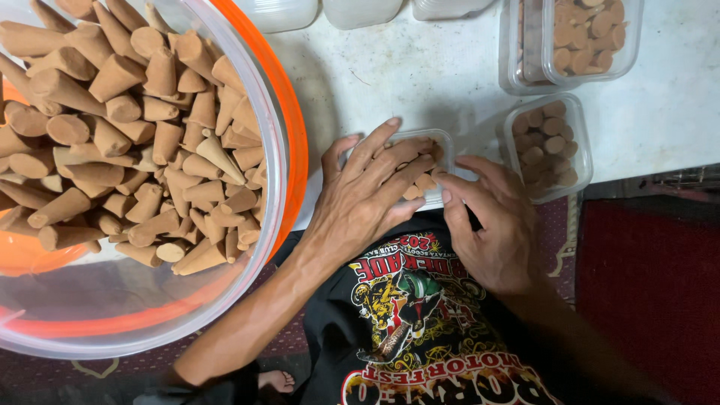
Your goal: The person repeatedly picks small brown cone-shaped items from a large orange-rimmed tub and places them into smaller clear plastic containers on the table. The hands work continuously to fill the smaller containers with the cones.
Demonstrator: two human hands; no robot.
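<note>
A small clear plastic box (442,142) lies at the white table's near edge, partly filled with brown cones standing on end. My left hand (367,191) lies flat over the box, its fingers pressing on the cones. My right hand (491,225) rests against the box's right side, fingertips at its rim. To the left, a large clear tub (274,150) with an orange rim holds a heap of several loose brown cones (127,127).
A filled clear box of cones (546,146) stands to the right of my hands, and another filled box (589,37) behind it. Clear container bottoms (360,11) line the far table edge. A dark red carpet (652,292) lies at right below the table.
</note>
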